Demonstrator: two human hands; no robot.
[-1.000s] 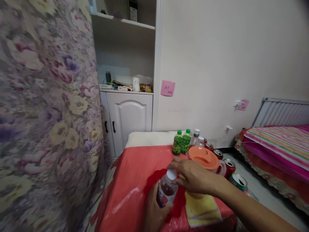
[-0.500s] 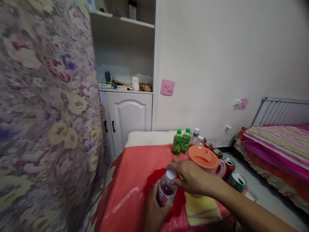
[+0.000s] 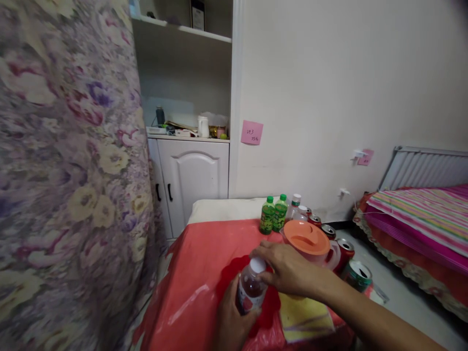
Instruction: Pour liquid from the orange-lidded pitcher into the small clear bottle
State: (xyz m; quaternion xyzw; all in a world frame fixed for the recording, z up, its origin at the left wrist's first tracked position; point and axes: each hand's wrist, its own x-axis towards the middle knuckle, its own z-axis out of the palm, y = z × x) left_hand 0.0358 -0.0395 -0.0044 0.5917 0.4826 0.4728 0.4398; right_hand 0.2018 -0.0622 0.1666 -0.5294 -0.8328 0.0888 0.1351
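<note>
A clear plastic bottle [image 3: 251, 291] with a white cap [image 3: 258, 265] and a printed label stands tilted slightly over a red dish [image 3: 269, 312]. My left hand [image 3: 234, 312] is wrapped around its lower body. From the right, my right hand [image 3: 280, 265] curls its fingers and thumb about the cap, which still shows between them; the far fingertips are partly hidden. Beneath my right forearm lies a folded yellow cloth [image 3: 303, 319]. Just behind that arm is a pitcher with an orange lid [image 3: 306, 236].
Two green bottles [image 3: 267, 217] and clear bottles with white caps [image 3: 295, 202] stand at the table's back. Several drink cans line the right side, including a green can [image 3: 357, 275]. A red plastic cover [image 3: 193, 263] drapes the table. A floral curtain [image 3: 73, 170] hangs left.
The view has shifted very slightly. Both hands keep their places on the bottle and its cap, with hardly any visible movement.
</note>
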